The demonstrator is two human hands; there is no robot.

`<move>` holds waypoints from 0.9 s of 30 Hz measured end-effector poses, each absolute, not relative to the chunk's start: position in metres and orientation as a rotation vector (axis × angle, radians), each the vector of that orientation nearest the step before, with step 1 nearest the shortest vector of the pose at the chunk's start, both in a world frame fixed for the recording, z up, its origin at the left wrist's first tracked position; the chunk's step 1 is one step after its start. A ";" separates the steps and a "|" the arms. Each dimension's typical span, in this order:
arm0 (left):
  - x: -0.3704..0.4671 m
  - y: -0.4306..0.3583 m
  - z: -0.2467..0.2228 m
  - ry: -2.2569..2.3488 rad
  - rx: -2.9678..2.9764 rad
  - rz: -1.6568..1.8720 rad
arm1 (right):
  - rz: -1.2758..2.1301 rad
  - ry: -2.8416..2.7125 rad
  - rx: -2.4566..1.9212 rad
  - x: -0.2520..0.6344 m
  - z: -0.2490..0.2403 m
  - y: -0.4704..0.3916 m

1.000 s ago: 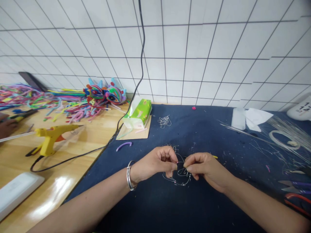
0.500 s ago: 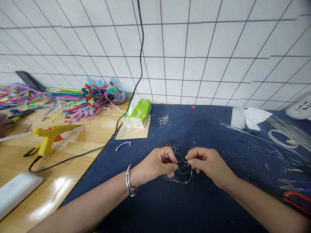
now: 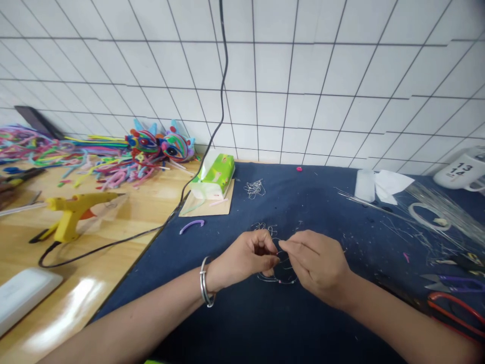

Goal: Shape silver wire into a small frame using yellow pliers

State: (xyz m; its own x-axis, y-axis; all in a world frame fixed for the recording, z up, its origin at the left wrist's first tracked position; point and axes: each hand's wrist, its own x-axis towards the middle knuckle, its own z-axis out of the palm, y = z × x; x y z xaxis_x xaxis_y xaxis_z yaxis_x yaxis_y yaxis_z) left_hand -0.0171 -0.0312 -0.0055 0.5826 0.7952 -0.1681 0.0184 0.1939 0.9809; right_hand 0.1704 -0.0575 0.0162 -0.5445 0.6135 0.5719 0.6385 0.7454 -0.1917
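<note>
Thumb and forefinger of my left hand pinch a thin beaded wire, which curls in loops below and between my hands. My right hand is closed, its fingertips pinching part of the same fine wire close to the left fingertips. A few tiny light beads sit along the lower loop. The right hand hides some of the loops. Just beyond the left hand lie small bent wire pieces, and farther back is a tangled pile of silver wire bits.
Leftward are a yellow glue gun with a black cord, colourful pipe cleaners, and a green tissue pack. Rightward lie long wires, a clear coil, purple-handled snips, red-handled scissors and a white mug.
My right hand has turned and moved slightly left, its fingertips now beside the left ones and covering more of the wire loops. My left hand stays nearly in place. The view has shifted a little right.
</note>
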 end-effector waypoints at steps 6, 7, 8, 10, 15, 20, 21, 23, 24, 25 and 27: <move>-0.018 -0.033 -0.005 0.771 1.259 0.655 | -0.210 -2.342 -0.914 0.166 0.013 -0.058; -0.018 -0.033 -0.005 0.772 1.252 0.657 | -0.201 -2.340 -0.916 0.166 0.011 -0.057; -0.019 -0.033 -0.005 0.776 1.249 0.659 | -0.188 -2.343 -0.918 0.165 0.010 -0.056; -0.020 -0.033 -0.004 0.791 1.252 0.665 | -0.169 -2.354 -0.916 0.163 0.007 -0.054; -0.021 -0.032 -0.003 0.794 1.257 0.660 | -0.121 -2.357 -0.890 0.162 0.004 -0.051; -0.021 -0.031 -0.004 0.805 1.249 0.641 | -0.037 -2.384 -0.837 0.165 0.008 -0.051; -0.021 -0.031 -0.004 0.806 1.247 0.633 | -0.023 -2.389 -0.829 0.166 0.009 -0.051; -0.022 -0.030 -0.004 0.811 1.252 0.615 | 0.003 -2.395 -0.821 0.167 0.010 -0.050; -0.022 -0.030 -0.004 0.812 1.258 0.604 | 0.015 -2.395 -0.821 0.168 0.010 -0.049; -0.022 -0.030 -0.005 0.812 1.266 0.591 | 0.029 -2.393 -0.826 0.168 0.009 -0.049; -0.022 -0.029 -0.006 0.808 1.283 0.569 | 0.063 -2.389 -0.844 0.169 0.009 -0.048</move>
